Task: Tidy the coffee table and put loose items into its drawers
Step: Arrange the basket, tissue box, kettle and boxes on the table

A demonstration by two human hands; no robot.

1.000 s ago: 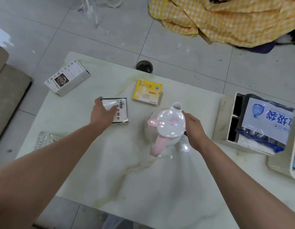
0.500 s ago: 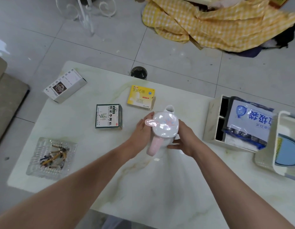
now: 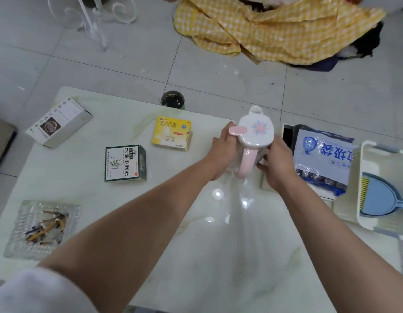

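Observation:
A clear jug [image 3: 254, 136] with a white flowered lid and a pink handle is held between both hands near the table's far right edge. My left hand [image 3: 220, 152] grips its left side and my right hand [image 3: 277, 163] grips its right side. On the pale marble coffee table [image 3: 218, 256] lie a green and white box [image 3: 124, 163], a yellow box [image 3: 171, 133] and a white box [image 3: 58, 122] at the far left corner. A glass ashtray [image 3: 41, 229] with butts sits at the near left.
An open drawer [image 3: 286, 134] at the table's right holds a blue printed bag pack [image 3: 322, 159]. A white basket [image 3: 381, 188] with a blue dustpan is further right. A black round thing [image 3: 172, 99] sits on the floor beyond the table, and a yellow checked cloth [image 3: 275, 28] further back.
My left hand left the green and white box and took the jug's left side. Both hands have carried the jug to the right, toward the open drawer.

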